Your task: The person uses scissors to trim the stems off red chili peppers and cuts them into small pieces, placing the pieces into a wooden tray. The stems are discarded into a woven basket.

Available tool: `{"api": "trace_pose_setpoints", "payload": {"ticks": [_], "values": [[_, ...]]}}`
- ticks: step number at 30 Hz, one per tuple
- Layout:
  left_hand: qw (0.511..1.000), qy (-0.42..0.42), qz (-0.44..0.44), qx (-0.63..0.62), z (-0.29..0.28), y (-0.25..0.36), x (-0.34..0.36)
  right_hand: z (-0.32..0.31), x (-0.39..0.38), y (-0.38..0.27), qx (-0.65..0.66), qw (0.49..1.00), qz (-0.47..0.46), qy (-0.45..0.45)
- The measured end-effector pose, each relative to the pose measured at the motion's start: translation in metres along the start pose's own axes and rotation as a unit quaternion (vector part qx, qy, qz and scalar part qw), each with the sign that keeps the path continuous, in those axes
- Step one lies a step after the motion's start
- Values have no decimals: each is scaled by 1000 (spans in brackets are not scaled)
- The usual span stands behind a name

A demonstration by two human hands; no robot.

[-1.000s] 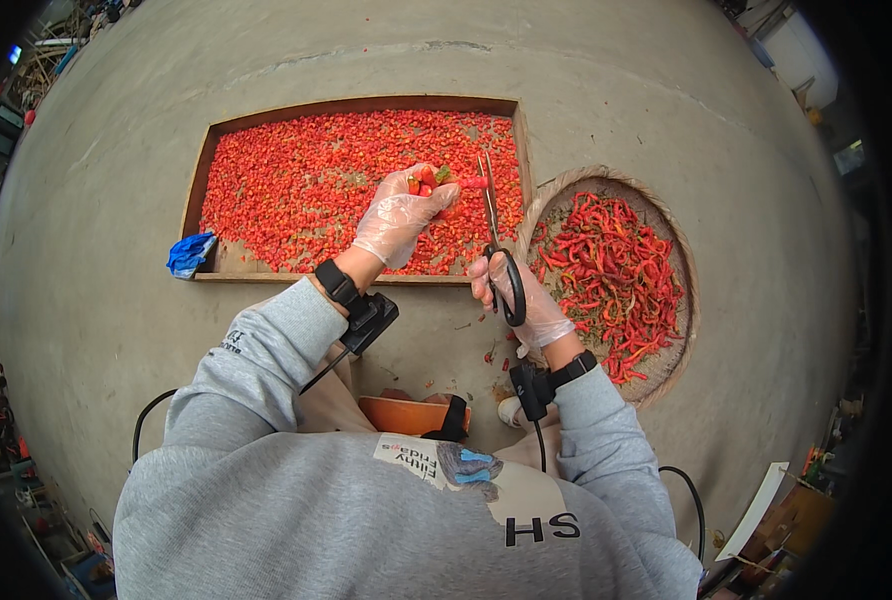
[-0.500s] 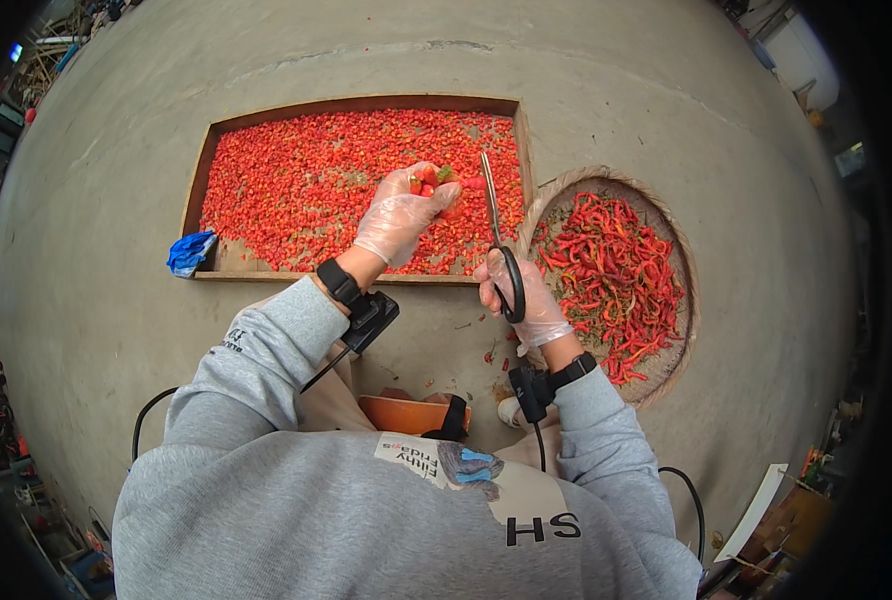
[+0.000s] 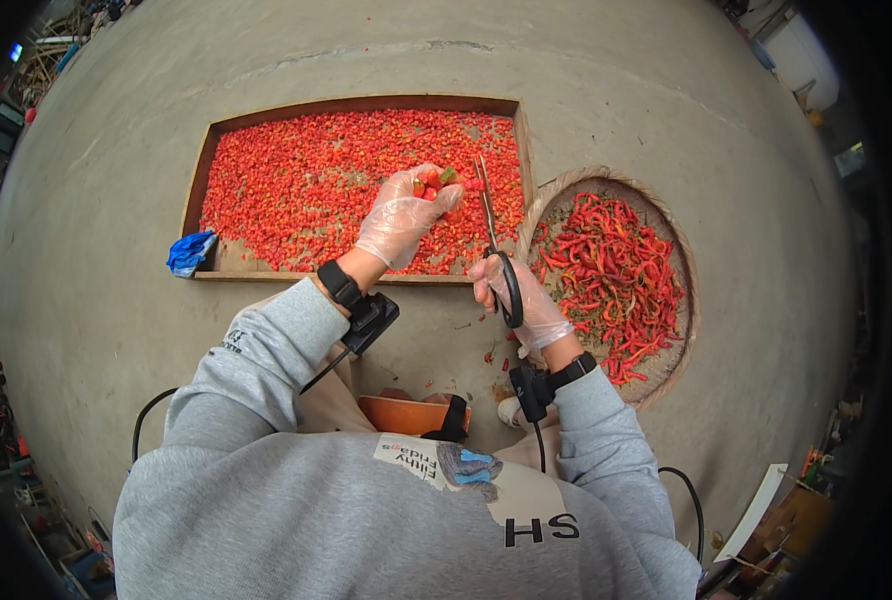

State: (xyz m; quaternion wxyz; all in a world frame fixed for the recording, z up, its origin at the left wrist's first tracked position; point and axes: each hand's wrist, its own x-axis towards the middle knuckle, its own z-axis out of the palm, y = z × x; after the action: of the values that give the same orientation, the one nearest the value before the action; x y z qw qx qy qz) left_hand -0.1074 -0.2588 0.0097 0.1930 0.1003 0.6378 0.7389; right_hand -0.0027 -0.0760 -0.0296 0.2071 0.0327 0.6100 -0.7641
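Note:
Gloved in clear plastic, my left hand (image 3: 398, 220) is closed around several red chili peppers (image 3: 430, 184) above the tray, their ends poking out past the fingers. My right hand (image 3: 536, 305), also in a clear glove, grips black-handled scissors (image 3: 489, 205) with the blades pointing up and away from me. The blades are slightly parted, right beside the tips of the peppers. Beneath both is a shallow wooden tray (image 3: 346, 278) spread with small cut red chili pieces (image 3: 296, 190).
A round woven basket (image 3: 694, 300) of whole red chili peppers (image 3: 616, 270) stands to the right of the tray. Blue crumpled plastic (image 3: 191, 253) lies at the tray's near left corner. Below my hands are an orange board (image 3: 401, 412) and pepper scraps on the concrete floor (image 3: 726, 180).
The scissors' blades have parted slightly and shifted a little left toward the peppers. My left hand stays in nearly the same place, still holding the peppers.

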Motion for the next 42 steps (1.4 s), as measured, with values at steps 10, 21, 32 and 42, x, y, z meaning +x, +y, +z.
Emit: {"api": "trace_pose_setpoints", "payload": {"ticks": [10, 21, 32, 42], "values": [[998, 23, -52, -19, -1, 4, -2, 4, -2, -6, -4, 998, -17, 55], [997, 58, -44, -33, -3, 1, -3, -2, -2, -5, -6, 998, 27, 60], [998, 53, -28, -22, 2, 0, -4, 5, 1, 1, 53, 999, -6, -6], [998, 51, -34, -20, 2, 5, -7, 5, 1, -6, -7, 998, 28, 59]]}}
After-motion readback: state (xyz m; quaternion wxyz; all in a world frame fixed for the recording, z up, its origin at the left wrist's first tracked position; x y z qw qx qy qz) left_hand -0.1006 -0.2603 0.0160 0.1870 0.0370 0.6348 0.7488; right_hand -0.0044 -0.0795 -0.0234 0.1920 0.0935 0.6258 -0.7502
